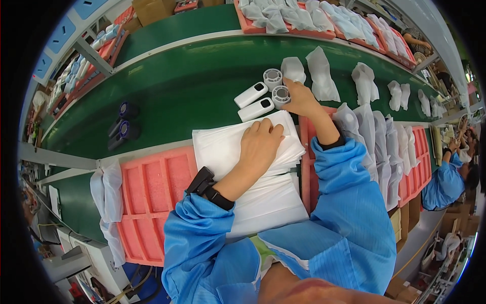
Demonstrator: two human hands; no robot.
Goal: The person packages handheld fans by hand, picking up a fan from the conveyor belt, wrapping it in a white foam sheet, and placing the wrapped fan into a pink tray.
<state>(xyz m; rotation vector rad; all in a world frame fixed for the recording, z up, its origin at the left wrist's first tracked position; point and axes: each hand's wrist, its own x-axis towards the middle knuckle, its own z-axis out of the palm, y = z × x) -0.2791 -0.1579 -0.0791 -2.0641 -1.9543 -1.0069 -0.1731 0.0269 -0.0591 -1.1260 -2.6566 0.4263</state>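
Two white devices that look like small handheld fans lie side by side on the green bench, each with a round grey head and a white handle with a dark oval. My right hand [302, 99] is closed round the head of the nearer fan [258, 108]; the farther fan [253, 93] lies just beyond it. My left hand [261, 144] rests palm down, fingers bent and apart, on a stack of thin white sleeves [217, 142]. A second pile of white sleeves [273, 202] lies nearer my body.
Pink compartment trays [139, 187] flank the stack; the right one carries wrapped items [377, 137]. Wrapped pieces [322, 76] stand on the green bench [177, 86]. Two dark devices [124, 130] lie at left. Filled trays [298, 23] line the far shelf. A co-worker [448, 180] sits at far right.
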